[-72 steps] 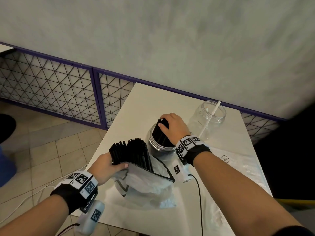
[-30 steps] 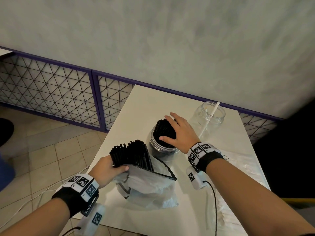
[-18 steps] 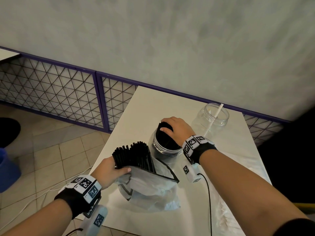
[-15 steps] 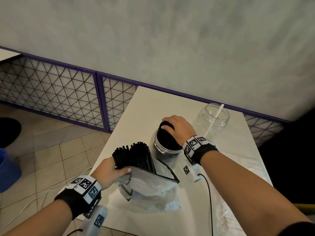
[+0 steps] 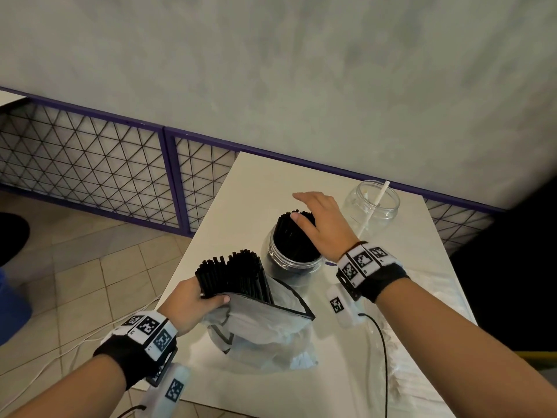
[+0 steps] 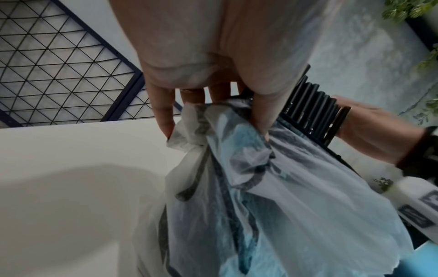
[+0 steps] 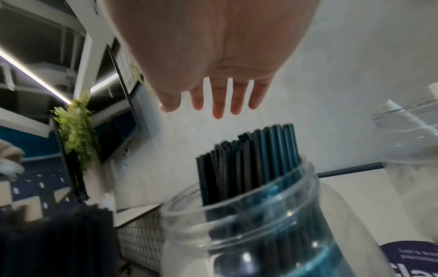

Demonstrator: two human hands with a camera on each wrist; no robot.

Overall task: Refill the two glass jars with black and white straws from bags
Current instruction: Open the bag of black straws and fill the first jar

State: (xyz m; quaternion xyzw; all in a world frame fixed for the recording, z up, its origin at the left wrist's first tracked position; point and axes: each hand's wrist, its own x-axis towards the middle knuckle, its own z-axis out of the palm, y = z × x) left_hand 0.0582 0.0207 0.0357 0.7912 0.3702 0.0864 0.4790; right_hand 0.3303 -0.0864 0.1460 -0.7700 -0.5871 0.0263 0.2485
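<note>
On the white tabletop (image 5: 241, 188) near the middle of the head view stands a glass jar (image 5: 289, 260) packed with black straws (image 5: 297, 236), their long axes running upright and leaning a little toward the upper right of the frame, their tips rising above the rim. The right hand (image 5: 324, 224) hovers flat over those tips; in the right wrist view its fingers (image 7: 219, 99) are straight and slightly spread, with a clear gap to the straw tops, and nothing is held. Whether the thumb touches the bundle cannot be told from the head view, where it overlaps the straws. Behind that hand, toward the upper right, a second clear jar (image 5: 373, 206) holds a single white straw (image 5: 376, 203) slanting up to the right; its lower end is hidden by the wrist. In the lower middle of the head view the left hand (image 5: 190, 303) grips the mouth of a crumpled translucent bag (image 5: 259, 327), with the thumb pressed on the plastic against a second bundle of black straws (image 5: 235, 279) that sticks up out of the bag and fans slightly toward the upper left. The left wrist view shows the fingers (image 6: 163, 112) curled down into the gathered plastic, but the lower part of this bundle is lost inside the bag. At the right edge of the head view another clear plastic bag (image 5: 434, 285) lies flat on the tabletop, partly covered by the forearm, and its contents cannot be made out. The right wrist view is blurred at its lower left, where only a dark mass shows.
</note>
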